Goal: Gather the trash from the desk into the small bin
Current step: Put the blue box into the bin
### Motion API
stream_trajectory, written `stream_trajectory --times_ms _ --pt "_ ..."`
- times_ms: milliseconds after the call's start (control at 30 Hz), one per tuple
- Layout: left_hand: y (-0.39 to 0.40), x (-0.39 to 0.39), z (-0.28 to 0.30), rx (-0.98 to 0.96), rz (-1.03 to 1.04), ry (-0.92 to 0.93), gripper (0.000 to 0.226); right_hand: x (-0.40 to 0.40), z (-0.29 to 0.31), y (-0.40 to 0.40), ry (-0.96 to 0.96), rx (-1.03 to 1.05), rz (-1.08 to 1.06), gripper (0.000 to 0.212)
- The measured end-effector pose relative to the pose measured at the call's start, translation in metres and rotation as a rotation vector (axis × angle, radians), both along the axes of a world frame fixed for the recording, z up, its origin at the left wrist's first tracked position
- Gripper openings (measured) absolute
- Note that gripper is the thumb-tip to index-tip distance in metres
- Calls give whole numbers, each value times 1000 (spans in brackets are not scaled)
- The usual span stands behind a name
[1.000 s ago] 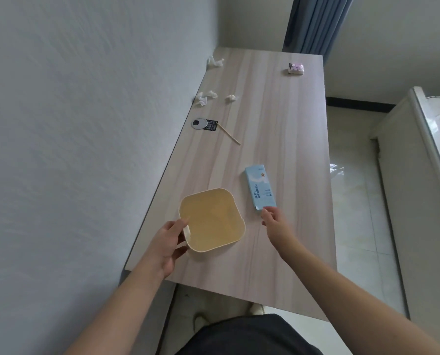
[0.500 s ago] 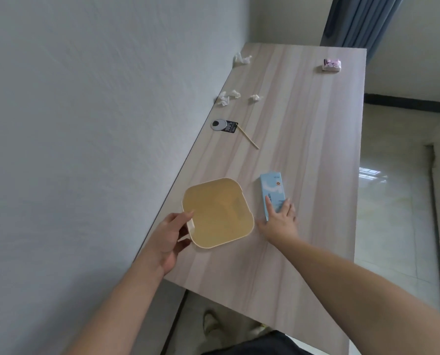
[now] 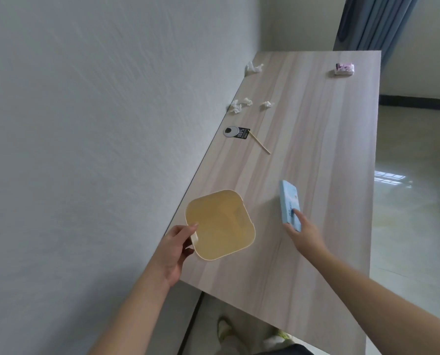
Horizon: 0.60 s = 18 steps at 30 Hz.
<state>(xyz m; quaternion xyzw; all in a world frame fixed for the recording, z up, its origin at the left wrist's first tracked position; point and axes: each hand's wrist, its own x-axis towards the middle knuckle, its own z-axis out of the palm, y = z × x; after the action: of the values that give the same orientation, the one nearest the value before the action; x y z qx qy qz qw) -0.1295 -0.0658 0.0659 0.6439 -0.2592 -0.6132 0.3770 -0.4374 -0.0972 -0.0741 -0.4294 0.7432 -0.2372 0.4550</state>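
A small cream bin (image 3: pixel 220 224) stands near the front left of the wooden desk (image 3: pixel 316 155), and nothing lies in it. My left hand (image 3: pixel 176 248) grips its near left corner. My right hand (image 3: pixel 302 230) holds the near end of a light blue box (image 3: pixel 289 201), which is tilted up off the desk. Farther back lie a black tag with a wooden stick (image 3: pixel 244 134), three crumpled tissues (image 3: pixel 247 105) and one more tissue (image 3: pixel 253 67) by the wall.
A pink and white packet (image 3: pixel 344 69) lies at the far right of the desk. A white wall runs along the desk's left edge. Tiled floor lies to the right, a blue curtain at the back.
My right hand reached the blue box, closed on its near end and has lifted it so that it tilts on edge. My left hand has stayed on the bin.
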Motion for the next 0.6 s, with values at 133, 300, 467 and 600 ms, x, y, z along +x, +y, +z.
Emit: stream_trajectory --times_ms 133,300,467,600 --pt "14 -2 -9 33 38 -12 52 -7 41 19 -596 80 -239 46" --pt "33 -8 -20 98 68 -64 38 -1 109 45 -940 106 -128 37" --pt "51 -3 -20 72 69 -85 37 15 170 77 -831 91 174 39" --pt "67 17 -18 -33 29 -110 40 35 196 103 -500 54 355 40"
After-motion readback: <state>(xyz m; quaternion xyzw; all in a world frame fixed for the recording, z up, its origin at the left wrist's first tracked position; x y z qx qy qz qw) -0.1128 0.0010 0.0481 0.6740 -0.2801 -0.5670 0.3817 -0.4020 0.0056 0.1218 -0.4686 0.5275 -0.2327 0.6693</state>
